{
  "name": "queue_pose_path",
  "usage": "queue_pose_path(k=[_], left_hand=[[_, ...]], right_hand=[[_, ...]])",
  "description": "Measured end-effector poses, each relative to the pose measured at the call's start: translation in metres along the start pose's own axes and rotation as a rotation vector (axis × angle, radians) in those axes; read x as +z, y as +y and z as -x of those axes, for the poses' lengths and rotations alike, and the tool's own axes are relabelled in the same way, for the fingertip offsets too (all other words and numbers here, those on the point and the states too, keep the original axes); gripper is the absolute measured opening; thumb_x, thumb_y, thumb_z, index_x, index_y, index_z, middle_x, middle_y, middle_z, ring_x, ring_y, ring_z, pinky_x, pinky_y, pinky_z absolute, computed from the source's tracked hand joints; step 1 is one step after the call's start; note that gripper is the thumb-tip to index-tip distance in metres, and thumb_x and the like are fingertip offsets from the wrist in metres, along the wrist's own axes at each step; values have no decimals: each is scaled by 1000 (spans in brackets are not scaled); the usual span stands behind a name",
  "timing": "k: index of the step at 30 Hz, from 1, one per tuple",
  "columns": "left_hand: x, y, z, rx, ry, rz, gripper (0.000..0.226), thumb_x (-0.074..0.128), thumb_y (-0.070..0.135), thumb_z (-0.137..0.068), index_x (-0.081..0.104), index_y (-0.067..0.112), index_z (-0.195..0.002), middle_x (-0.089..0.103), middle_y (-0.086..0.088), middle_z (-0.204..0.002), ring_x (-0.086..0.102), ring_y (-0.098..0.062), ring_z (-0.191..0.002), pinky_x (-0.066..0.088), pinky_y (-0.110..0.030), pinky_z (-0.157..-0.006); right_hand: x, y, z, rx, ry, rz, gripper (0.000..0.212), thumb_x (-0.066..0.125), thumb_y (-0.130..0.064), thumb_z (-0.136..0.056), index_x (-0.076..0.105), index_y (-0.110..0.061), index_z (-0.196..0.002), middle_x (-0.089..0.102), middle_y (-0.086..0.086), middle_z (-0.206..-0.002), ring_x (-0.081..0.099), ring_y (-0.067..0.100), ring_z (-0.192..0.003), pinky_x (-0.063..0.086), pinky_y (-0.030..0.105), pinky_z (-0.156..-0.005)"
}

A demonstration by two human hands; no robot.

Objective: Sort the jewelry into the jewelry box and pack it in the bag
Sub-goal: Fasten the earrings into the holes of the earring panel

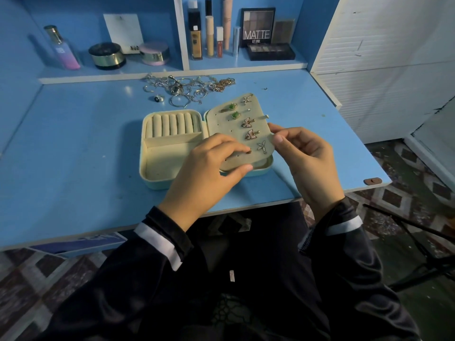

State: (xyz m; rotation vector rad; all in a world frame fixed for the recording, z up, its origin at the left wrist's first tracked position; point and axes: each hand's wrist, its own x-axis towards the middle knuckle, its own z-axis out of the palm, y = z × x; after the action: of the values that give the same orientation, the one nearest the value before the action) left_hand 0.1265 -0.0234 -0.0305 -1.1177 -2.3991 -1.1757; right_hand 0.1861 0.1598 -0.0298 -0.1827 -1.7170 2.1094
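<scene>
I have free desk (73,148) left of the jewelry box (162,163). Jewelry pile (187,88) blocks behind; earring panel (226,124) covers its right.

This is a dressing corner in a home. A blue desk (73,143) carries open shelf niches stocked with cosmetics: a perfume bottle (62,49), a black powder jar (107,56) and a pink one (154,53), a foundation bottle (195,33) among slim tubes, and an eyeshadow palette (257,27) marked MATTE. A heap of jewelry (187,88) lies on the desktop. A white slatted cabinet (381,57) stands beside it, over patterned floor tiles (406,183).
</scene>
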Motion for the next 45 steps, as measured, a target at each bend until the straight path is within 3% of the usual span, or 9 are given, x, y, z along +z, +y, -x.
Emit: queue_pose_path(k=[4, 9, 13, 17, 20, 24, 45], left_hand=[[1, 0, 1, 27, 42, -22, 25, 76, 24, -85, 73, 14, -107, 64, 3, -105, 59, -7, -93, 48, -20, -86], [1, 2, 3, 49, 102, -40, 23, 72, 24, -89, 72, 12, -109, 64, 1, -106, 60, -9, -95, 48, -17, -84], [-1, 2, 4, 45, 160, -20, 23, 72, 24, -90, 72, 11, -109, 65, -1, -106, 61, -9, -93, 47, -15, -83], [-2, 1, 8, 32, 229, 36, 24, 70, 23, -91, 71, 7, -109, 66, -2, -107, 65, -13, -92, 55, -31, -81], [-2, 0, 12, -3, 296, 118, 24, 68, 23, -92, 68, 5, -108, 65, 0, -107, 65, -12, -93, 57, -35, -80], [-4, -2, 18, -60, 334, 188, 23, 67, 20, -93, 66, 0, -105, 67, -4, -105, 67, -15, -97, 58, -38, -81], [-14, 1, 19, -216, 321, 507, 20, 74, 8, -86, 71, 3, -105, 73, -1, -103, 71, -10, -96, 54, -21, -86]], right_hand=[[4, -5, -1, -10, 1, -47, 11, 64, -11, -85, 61, -1, -86, 68, 19, -115, 64, 25, -113, 50, 37, -99], [9, -8, -3, -26, -38, -105, 9, 52, 1, -95, 57, -1, -88, 68, 20, -113, 64, 25, -110, 50, 33, -93], [15, -6, -4, -16, -3, -160, 11, 51, 0, -96, 58, -3, -88, 70, 16, -105, 65, 27, -100, 51, 33, -93], [20, -3, -1, 10, 39, -156, 13, 52, -2, -96, 60, -5, -86, 65, 12, -89, 55, 17, -75, 49, 22, -74], [26, -1, 2, 46, 47, -146, 12, 52, 0, -96, 59, -5, -87, 63, 4, -80, 50, 14, -68, 46, 20, -67], [34, -1, 3, 74, 19, -93, 13, 54, 0, -95, 61, -6, -86, 62, 2, -77, 51, 13, -68, 43, 23, -65], [63, 1, 5, 115, -110, -243, 15, 52, 8, -93, 60, -5, -89, 64, 5, -79, 57, 13, -73, 45, 19, -64]])
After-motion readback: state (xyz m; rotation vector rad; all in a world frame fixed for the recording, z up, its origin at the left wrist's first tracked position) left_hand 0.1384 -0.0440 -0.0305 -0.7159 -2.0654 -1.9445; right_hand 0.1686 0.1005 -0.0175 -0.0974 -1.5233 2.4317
